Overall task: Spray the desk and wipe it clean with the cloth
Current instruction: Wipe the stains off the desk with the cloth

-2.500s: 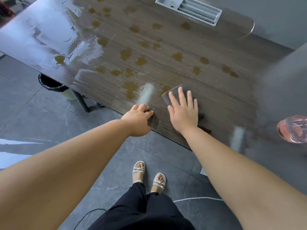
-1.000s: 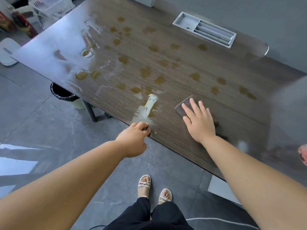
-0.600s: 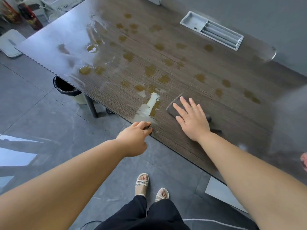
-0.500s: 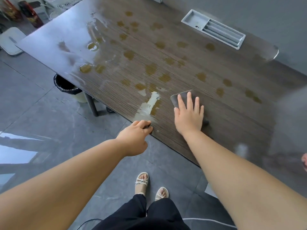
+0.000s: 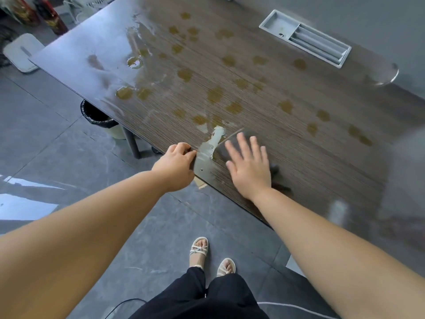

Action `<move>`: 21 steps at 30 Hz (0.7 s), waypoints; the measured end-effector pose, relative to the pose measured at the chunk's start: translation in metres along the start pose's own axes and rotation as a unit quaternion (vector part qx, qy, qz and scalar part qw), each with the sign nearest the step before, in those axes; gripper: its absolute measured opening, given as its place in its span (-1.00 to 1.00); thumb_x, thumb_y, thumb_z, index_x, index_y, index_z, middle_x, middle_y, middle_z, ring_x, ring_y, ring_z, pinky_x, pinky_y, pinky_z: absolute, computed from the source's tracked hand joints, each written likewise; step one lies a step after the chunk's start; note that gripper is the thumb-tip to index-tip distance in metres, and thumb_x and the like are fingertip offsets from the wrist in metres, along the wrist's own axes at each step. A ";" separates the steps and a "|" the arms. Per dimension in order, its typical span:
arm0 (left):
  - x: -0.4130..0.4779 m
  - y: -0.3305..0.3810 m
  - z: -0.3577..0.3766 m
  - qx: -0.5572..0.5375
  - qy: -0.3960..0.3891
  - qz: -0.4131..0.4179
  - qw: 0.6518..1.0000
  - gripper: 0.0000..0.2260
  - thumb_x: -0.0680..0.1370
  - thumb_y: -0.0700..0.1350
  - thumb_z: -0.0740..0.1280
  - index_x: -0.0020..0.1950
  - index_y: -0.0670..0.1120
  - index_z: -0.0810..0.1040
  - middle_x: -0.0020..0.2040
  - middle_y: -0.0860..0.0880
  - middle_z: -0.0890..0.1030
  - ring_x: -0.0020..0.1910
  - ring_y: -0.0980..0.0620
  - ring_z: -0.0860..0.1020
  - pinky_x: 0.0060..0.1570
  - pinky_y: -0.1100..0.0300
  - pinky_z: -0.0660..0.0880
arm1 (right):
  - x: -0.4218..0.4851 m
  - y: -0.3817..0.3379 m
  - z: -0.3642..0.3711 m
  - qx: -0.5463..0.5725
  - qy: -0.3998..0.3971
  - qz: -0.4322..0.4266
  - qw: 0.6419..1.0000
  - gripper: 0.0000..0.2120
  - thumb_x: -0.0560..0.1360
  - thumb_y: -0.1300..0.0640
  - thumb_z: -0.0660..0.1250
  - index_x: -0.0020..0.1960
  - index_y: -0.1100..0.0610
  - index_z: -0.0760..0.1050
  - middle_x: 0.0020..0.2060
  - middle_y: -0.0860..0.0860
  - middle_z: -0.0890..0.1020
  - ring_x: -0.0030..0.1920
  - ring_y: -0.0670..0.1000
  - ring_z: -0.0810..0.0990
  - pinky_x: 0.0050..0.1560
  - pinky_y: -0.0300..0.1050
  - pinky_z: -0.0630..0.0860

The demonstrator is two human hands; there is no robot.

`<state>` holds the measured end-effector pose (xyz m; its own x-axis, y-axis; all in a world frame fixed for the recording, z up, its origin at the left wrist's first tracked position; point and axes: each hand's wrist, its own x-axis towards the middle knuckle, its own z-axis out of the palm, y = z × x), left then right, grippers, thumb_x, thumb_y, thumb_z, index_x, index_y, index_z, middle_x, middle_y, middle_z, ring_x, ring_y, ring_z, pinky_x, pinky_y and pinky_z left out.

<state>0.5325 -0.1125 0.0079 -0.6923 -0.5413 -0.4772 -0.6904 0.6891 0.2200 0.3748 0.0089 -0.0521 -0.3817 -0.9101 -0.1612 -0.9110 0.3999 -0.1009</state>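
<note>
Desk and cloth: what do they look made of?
Desk: seems to be wood-grain laminate, dark brown with fine straight lines, glossy where it reflects light. Cloth: dark grey, matte, probably soft fabric; it is blurred under the right hand, so the weave is unclear.

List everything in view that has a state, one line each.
desk: wet sheen toward its left end
stains: brown, scattered over the desk, not yet wiped
cloth: flat on the desk under the right hand
right hand: fingers spread, pressing the cloth
left hand: curled on the desk's near edge
bin: under the desk, lined with a black bag
</note>
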 end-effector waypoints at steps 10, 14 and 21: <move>0.007 -0.002 -0.002 0.051 -0.005 0.010 0.999 -0.63 0.60 -0.03 0.10 0.38 -0.09 0.34 0.30 -0.09 0.28 0.22 -0.13 0.26 0.21 0.01 0.38 | 0.026 -0.008 -0.005 0.015 0.007 0.110 0.994 -0.50 0.64 -0.11 -0.10 0.55 -0.09 -0.05 0.56 0.04 -0.09 0.53 0.19 -0.12 0.48 0.20 -0.11; 0.007 -0.006 -0.001 0.046 -0.003 0.020 0.999 -0.62 0.59 -0.05 0.11 0.41 -0.07 0.30 0.33 -0.08 0.26 0.24 -0.13 0.26 0.26 0.07 0.32 | 0.009 0.006 -0.002 0.001 -0.023 -0.205 0.978 -0.49 0.58 -0.15 -0.10 0.50 -0.08 0.20 0.52 0.04 0.15 0.51 0.21 0.09 0.45 0.23 0.04; 0.007 -0.009 0.000 0.034 -0.001 0.024 0.999 -0.60 0.57 -0.08 0.12 0.42 -0.06 0.29 0.36 -0.07 0.24 0.24 -0.13 0.24 0.27 0.01 0.34 | 0.044 0.007 -0.008 0.029 0.015 0.183 0.983 -0.50 0.64 -0.10 -0.10 0.55 -0.09 -0.07 0.56 0.03 -0.09 0.53 0.18 -0.13 0.48 0.19 -0.11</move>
<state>0.5337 -0.1226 0.0030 -0.7232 -0.5065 -0.4696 -0.6414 0.7447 0.1846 0.3505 -0.0290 -0.0515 -0.6868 -0.7070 -0.1687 -0.7022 0.7053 -0.0968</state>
